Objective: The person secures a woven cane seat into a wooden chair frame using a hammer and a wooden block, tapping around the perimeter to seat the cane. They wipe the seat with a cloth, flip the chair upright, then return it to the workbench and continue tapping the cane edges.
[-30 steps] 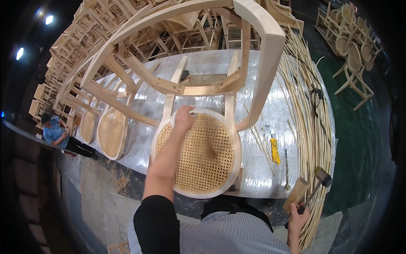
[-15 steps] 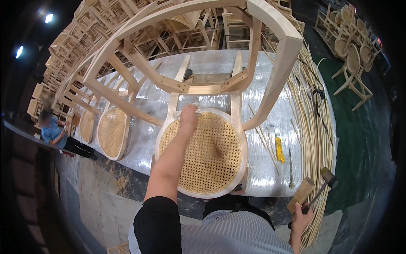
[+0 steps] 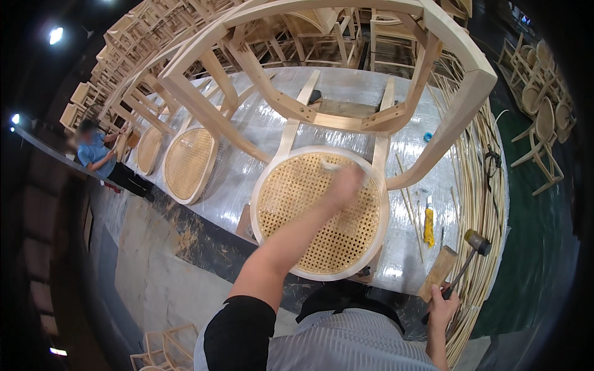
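Observation:
A wooden chair with a round woven cane seat (image 3: 309, 235) lies on the table, its backrest frame (image 3: 328, 120) on the far side. My left hand (image 3: 348, 184), blurred by motion, is over the far right part of the cane with a small white cloth (image 3: 331, 165) in its fingers. At the lower right, my right hand (image 3: 442, 307) is closed round a mallet (image 3: 477, 242) and a flat wooden block (image 3: 439, 272) together. The mallet's head is dark with a yellowish face and points away from me.
A film-covered table (image 3: 235, 185) bears a yellow-handled knife (image 3: 429, 226), loose cane strips (image 3: 473, 204) along the right and another cane seat (image 3: 190, 164) at left. Stacked chairs (image 3: 148, 43) stand behind. A person in a blue shirt (image 3: 99, 151) stands far left.
My left hand has swept the cloth from the seat's far left edge towards the right across the cane. The view has shifted left. My right hand keeps its hold on mallet and block.

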